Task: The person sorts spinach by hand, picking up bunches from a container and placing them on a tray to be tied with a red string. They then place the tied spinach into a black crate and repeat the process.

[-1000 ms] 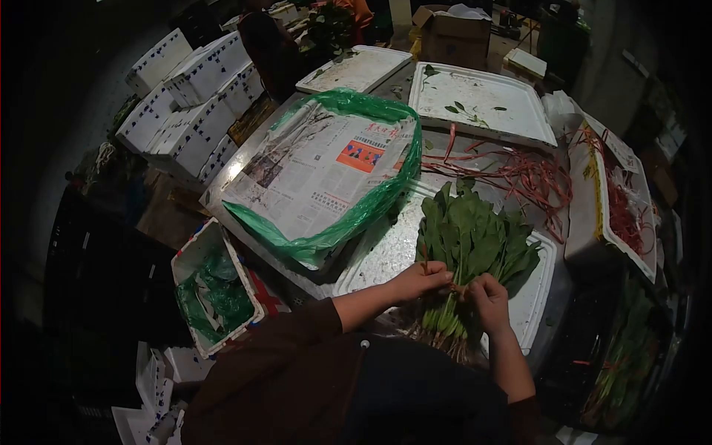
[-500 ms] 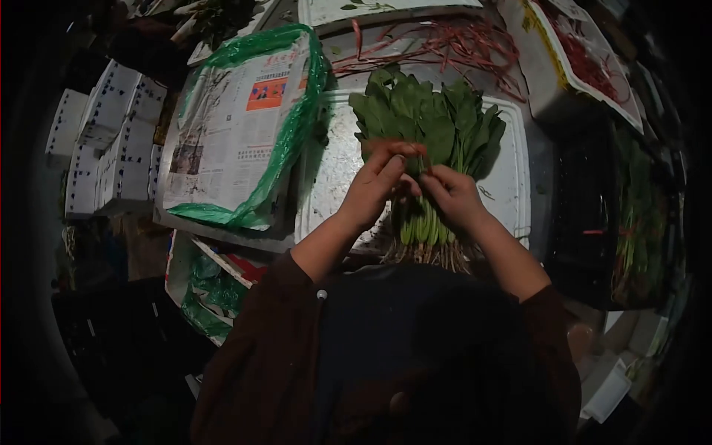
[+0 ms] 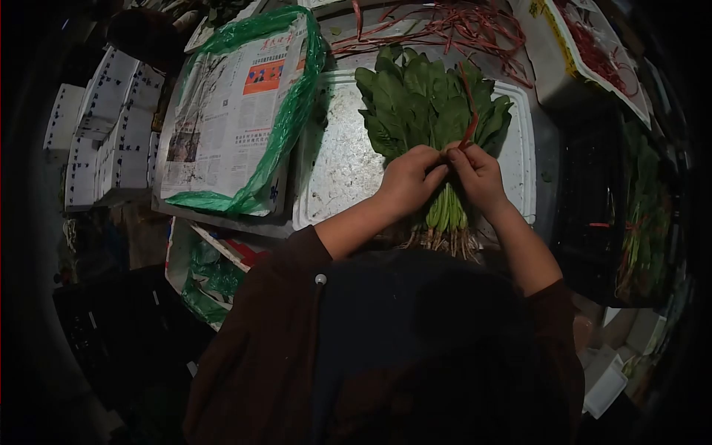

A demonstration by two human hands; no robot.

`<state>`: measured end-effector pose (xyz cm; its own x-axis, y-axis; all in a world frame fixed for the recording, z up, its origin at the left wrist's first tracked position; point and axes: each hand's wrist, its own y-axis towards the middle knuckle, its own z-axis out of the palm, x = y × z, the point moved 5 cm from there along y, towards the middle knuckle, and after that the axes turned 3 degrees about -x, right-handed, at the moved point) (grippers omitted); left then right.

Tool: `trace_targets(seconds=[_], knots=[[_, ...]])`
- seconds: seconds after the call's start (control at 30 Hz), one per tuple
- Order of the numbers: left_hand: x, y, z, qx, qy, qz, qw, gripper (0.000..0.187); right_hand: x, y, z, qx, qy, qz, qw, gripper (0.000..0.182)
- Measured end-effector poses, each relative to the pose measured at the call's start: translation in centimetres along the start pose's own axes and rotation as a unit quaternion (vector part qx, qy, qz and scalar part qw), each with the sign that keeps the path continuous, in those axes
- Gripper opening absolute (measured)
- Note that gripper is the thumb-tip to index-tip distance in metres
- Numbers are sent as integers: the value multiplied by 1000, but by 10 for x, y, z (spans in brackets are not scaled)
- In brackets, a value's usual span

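A bunch of leafy greens [image 3: 415, 104], spinach-like, lies on a white foam lid [image 3: 334, 163], leaves pointing away and pale roots toward me. A red plastic tie strip [image 3: 469, 104] runs up from my fingers over the leaves. My left hand [image 3: 411, 176] is closed across the stems from the left, its fingertips meeting those of my right hand. My right hand [image 3: 478, 176] pinches the strip between thumb and forefinger above the stems. The part of the strip around the stems is hidden by my fingers.
Left of the lid lies a newspaper [image 3: 222, 133] edged by green plastic film [image 3: 293, 119]. Loose red strips [image 3: 475, 37] lie behind the greens. A foam box [image 3: 552, 67] stands back right, a black crate [image 3: 586, 200] right, and stacked white boxes [image 3: 122, 148] far left.
My hands have come together over the stems and shifted slightly right. A length of the red strip now stands up over the leaves. The view has tilted slightly.
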<state>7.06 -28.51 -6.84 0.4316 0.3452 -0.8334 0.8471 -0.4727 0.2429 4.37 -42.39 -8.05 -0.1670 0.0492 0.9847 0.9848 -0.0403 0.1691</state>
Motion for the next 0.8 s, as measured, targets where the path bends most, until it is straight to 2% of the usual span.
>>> trace_targets(seconds=[0.13,0.2,0.33,0.47,0.57,0.67,0.73,0.77,0.8], knots=[[3,0,9,25,-76,-35,996,20,6,4,-3,8,18,42,999,18],[11,1,11,52,-126,-115,984,24,9,6,-4,17,6,3,1000,18],[13,2,13,100,-109,-119,982,27,7,7,-6,16,9,10,1000,20],[5,4,10,109,-136,-107,979,27,7,8,-6,11,-37,-2,999,22],[11,3,8,128,-125,-147,973,27,2,8,-9,-11,-5,-10,1000,26],[23,-2,7,135,-141,-164,967,27,-17,6,-28,-67,-48,-67,994,26],[26,-5,7,121,-156,-181,963,26,-32,4,-35,-50,170,100,979,25],[26,-5,7,124,-157,-183,963,26,-28,3,-33,-52,170,103,979,25],[25,-4,7,127,-143,-187,964,26,-27,2,-36,-122,204,128,963,27]])
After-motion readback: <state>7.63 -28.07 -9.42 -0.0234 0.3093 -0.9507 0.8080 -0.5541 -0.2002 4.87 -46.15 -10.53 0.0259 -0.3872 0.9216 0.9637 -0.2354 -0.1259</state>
